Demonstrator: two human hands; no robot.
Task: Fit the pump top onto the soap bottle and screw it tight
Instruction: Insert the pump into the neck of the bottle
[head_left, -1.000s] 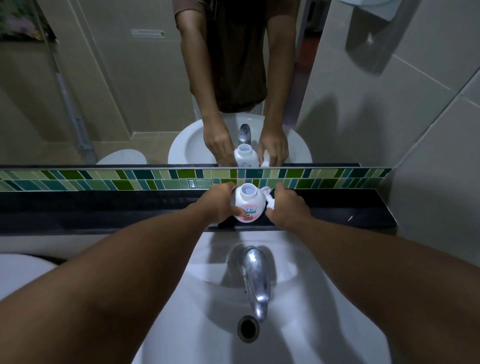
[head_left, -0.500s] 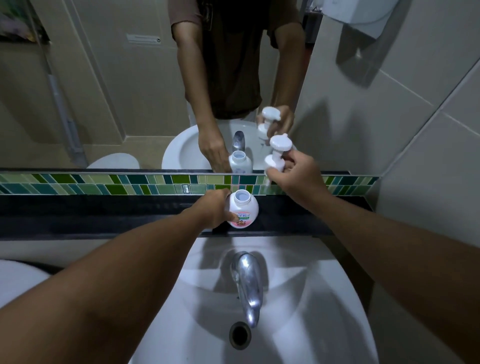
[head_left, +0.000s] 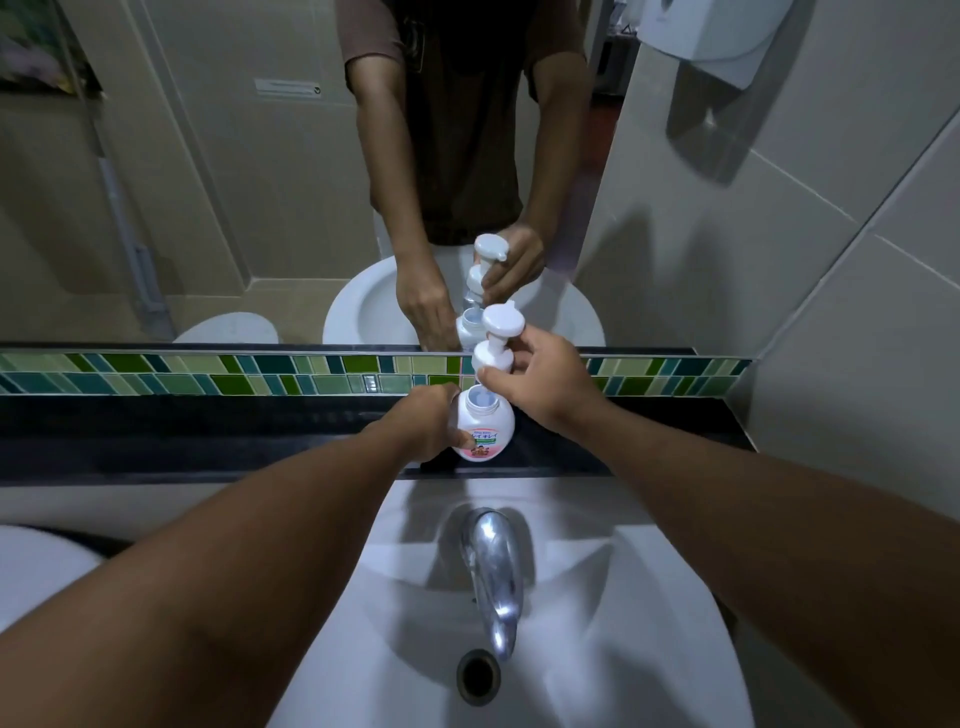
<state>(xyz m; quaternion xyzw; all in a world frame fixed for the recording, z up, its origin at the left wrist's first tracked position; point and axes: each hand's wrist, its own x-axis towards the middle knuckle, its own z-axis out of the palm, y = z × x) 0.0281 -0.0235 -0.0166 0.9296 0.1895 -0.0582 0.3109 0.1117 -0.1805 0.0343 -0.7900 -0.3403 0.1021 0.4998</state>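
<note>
A squat white soap bottle (head_left: 485, 423) with a pink label stands upright on the black ledge (head_left: 208, 431) behind the basin, its neck uncovered. My left hand (head_left: 428, 421) wraps around its left side. My right hand (head_left: 540, 379) grips the white pump top (head_left: 498, 338) by its collar and holds it upright just above the bottle's neck, slightly to the back. The pump's lower end sits close over the mouth; the tube below it is hidden by my fingers.
Below the ledge lies a white basin (head_left: 649, 597) with a chrome tap (head_left: 493, 566) and a drain hole (head_left: 478, 678). A mirror (head_left: 234, 182) above a green tile strip (head_left: 208, 374) reflects my arms. A tiled wall (head_left: 831, 286) closes the right side.
My right hand lifted the pump top off the ledge beside the bottle, then brought it left and down over the bottle's neck. My left hand stayed on the bottle.
</note>
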